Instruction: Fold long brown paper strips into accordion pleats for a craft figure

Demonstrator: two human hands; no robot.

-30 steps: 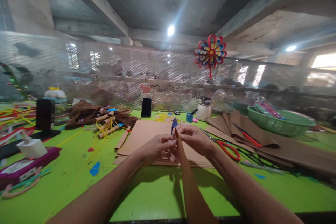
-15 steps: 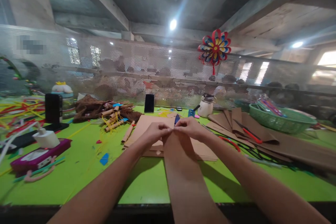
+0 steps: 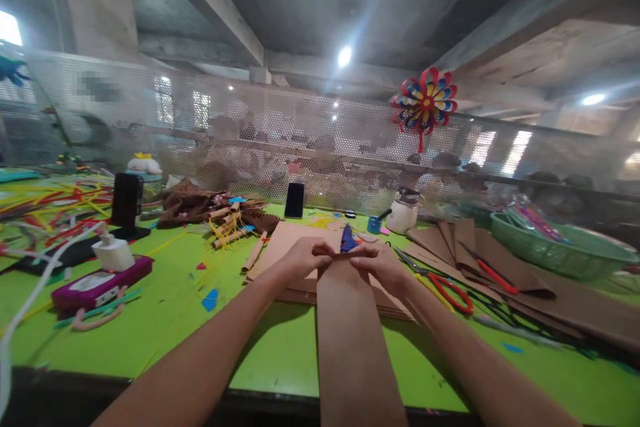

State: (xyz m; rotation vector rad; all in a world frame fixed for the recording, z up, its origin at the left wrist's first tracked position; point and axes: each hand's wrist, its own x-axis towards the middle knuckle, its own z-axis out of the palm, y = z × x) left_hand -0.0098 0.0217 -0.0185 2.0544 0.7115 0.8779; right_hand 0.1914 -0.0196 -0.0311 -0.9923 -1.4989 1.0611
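A long strip of brown paper (image 3: 353,340) runs from the stack toward me and past the table's near edge. My left hand (image 3: 305,260) pinches the left corner of its far end. At the right corner, my right hand (image 3: 383,265) is closed on the same end, fingers and thumb together. Beneath both hands lies a stack of brown paper sheets (image 3: 280,240). Just beyond my fingers is a dark blue object (image 3: 347,238), partly hidden, whose kind I cannot make out.
Red-handled scissors (image 3: 453,293) and folded brown paper (image 3: 530,270) lie to the right, by a green basket (image 3: 565,247). A purple power strip (image 3: 103,287) and phone on a stand (image 3: 127,200) are left. Behind stand another phone (image 3: 295,200) and a white jar (image 3: 401,213).
The view has turned slightly left, so the table things appear farther right. Both hands keep hold of the strip's far end, and the strip lies straighter toward me.
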